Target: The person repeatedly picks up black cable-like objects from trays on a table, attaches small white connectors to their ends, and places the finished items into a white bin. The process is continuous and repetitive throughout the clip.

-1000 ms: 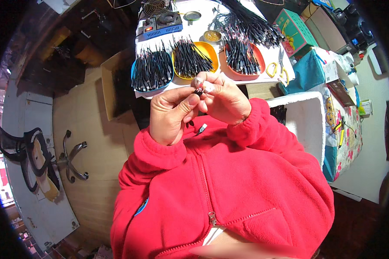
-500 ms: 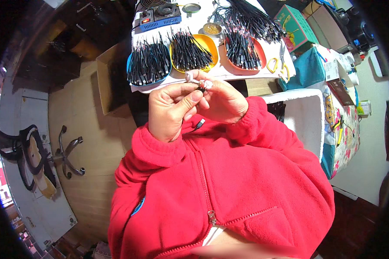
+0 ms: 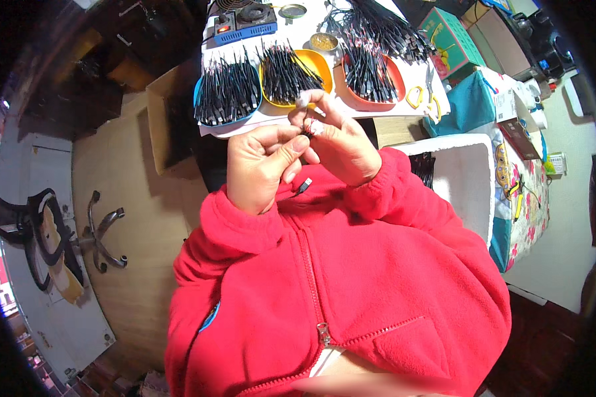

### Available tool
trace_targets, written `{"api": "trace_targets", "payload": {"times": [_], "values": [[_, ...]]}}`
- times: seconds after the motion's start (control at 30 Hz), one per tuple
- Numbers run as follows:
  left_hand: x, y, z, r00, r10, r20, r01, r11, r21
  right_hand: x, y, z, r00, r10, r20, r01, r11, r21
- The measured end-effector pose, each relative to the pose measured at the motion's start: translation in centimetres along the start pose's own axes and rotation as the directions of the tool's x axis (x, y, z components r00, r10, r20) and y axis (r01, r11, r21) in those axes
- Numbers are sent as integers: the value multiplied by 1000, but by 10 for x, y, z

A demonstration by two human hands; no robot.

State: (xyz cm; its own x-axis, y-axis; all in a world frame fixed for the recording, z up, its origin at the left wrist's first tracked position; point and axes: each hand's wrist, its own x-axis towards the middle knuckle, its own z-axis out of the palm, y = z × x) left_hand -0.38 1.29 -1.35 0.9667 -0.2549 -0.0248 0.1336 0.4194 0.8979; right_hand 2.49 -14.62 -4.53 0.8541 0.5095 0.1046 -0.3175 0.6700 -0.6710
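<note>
In front of my chest, both hands are at the end of a short black USB cable (image 3: 303,186); its metal plug dangles below the fingers. My left hand (image 3: 265,162) pinches the cable's upper part between thumb and fingers. Close against it, my right hand (image 3: 346,147) has its thumb and fingers at the cable tip, where a bit of red wire shows. White wrapping covers the right thumb tip and a raised fingertip. Exactly how the right fingers grip the wire is partly hidden. Beyond the hands, similar cables fill a blue tray (image 3: 226,122), a yellow tray (image 3: 320,65) and an orange tray (image 3: 399,81).
A blue-fronted device (image 3: 246,33), a small round tin (image 3: 324,42) of amber bits and yellow-handled scissors (image 3: 415,97) lie on the white-covered table. A white foam box (image 3: 473,142) stands at my right, a cardboard box (image 3: 160,126) at the left. More black cables (image 3: 384,26) are heaped behind.
A right finger with a white-wrapped tip has lifted up and away from the cable end. The left hand keeps its pinch, and the view has shifted slightly.
</note>
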Motion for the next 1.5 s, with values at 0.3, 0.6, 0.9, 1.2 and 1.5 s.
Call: {"api": "trace_targets", "payload": {"times": [0.3, 0.6, 0.9, 1.2, 1.5], "values": [[1, -1, 0, 1000, -24, -20, 27, 990, 136, -4, -45, 4, 971, -192, 141, 193, 285, -939], [11, -3, -7, 984, -167, 61, 157, 977, 147, -3, -30, -13, 963, -235, 133, 206, 320, -925], [-3, 16, -19, 956, -280, 92, 277, 960, 41, -28, -61, -10, 974, -166, 156, 168, 61, -984], [-11, 27, -10, 935, -328, 138, 299, 935, 191, -30, -66, 21, 773, -179, 608, 562, -251, -788], [-13, 28, 1, 958, 21, 285, -178, 824, 539, -39, -59, 18, 836, -163, 523, 506, -140, -851]]}}
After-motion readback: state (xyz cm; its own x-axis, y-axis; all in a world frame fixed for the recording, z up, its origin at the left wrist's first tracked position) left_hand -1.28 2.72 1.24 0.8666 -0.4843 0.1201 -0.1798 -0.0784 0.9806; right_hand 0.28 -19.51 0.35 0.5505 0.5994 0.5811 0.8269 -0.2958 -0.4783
